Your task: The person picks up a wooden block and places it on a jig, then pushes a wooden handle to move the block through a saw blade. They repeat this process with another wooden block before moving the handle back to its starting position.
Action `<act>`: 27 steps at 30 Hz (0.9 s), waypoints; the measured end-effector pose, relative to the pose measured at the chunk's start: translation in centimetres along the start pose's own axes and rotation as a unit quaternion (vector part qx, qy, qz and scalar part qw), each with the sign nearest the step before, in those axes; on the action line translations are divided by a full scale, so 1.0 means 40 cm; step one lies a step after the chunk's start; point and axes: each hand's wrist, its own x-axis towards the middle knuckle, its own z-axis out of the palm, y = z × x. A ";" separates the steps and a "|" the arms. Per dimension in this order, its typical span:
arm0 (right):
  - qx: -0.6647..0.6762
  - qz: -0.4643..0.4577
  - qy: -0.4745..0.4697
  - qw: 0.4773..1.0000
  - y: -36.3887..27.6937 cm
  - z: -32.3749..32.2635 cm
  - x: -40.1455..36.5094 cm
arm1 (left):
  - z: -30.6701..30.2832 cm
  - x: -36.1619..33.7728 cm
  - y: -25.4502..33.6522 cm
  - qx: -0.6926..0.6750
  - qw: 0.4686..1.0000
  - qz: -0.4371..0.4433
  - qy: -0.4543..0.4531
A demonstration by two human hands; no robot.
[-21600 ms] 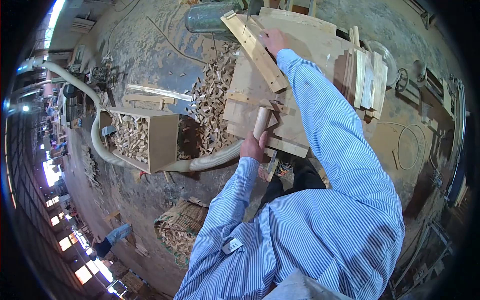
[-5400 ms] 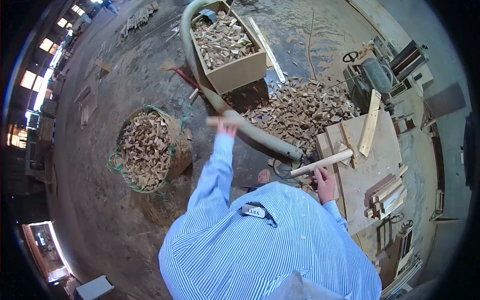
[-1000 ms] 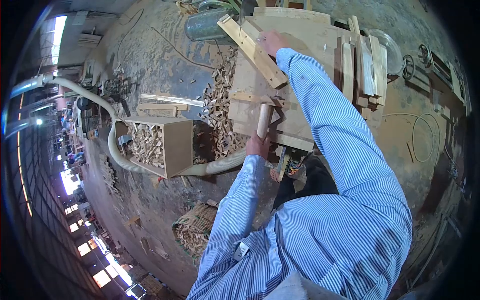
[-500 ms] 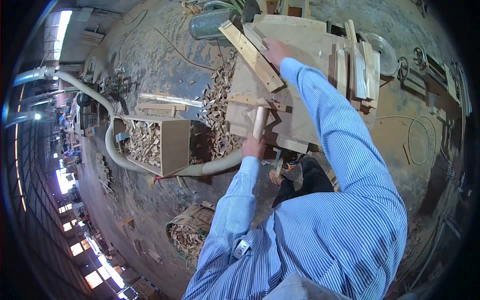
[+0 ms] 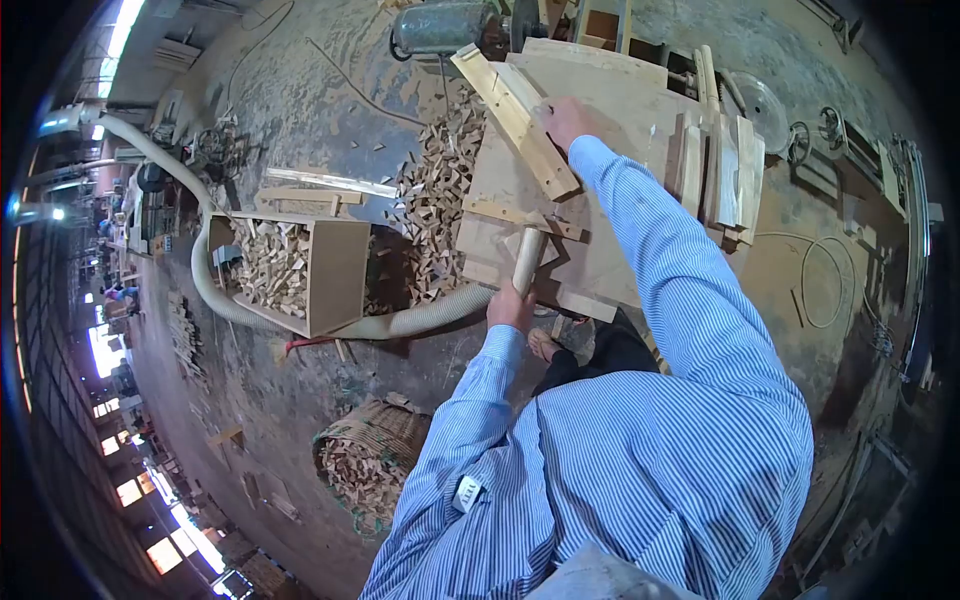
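Observation:
My left hand (image 5: 510,308) is wrapped round a pale wooden piece (image 5: 527,262), like a thick stick, which points away from me over the near edge of the worktable (image 5: 610,235). Across the top, my right hand (image 5: 568,120) is closed at the near end of a pale wooden strip (image 5: 522,88); its fingertips are partly hidden. That strip lies along a thick wooden bar (image 5: 517,125), set at a slant on the table. A narrow wooden batten (image 5: 495,209) crosses the surface near the far end of the stick.
Stacked wooden pieces (image 5: 735,175) lie on the table's right side. A motor (image 5: 445,28) stands behind. Offcuts (image 5: 440,165) are heaped to the left, beside an offcut-filled box (image 5: 338,275) and a ribbed hose (image 5: 425,318). A basket of scraps (image 5: 375,445) stands near my left arm.
My right hand has shifted slightly nearer along the slanted bar, its fingers more curled. The left hand still holds the stick. The whole view has shifted a little.

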 end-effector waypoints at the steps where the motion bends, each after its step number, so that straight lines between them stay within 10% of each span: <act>1: -0.001 0.000 -0.001 1.000 -0.003 0.008 0.013 | 0.005 0.000 -0.007 -0.003 1.000 0.010 0.004; 27: 0.013 -0.087 0.039 0.995 0.052 -0.014 0.352 | -0.018 0.184 0.180 0.013 1.000 -0.019 -0.005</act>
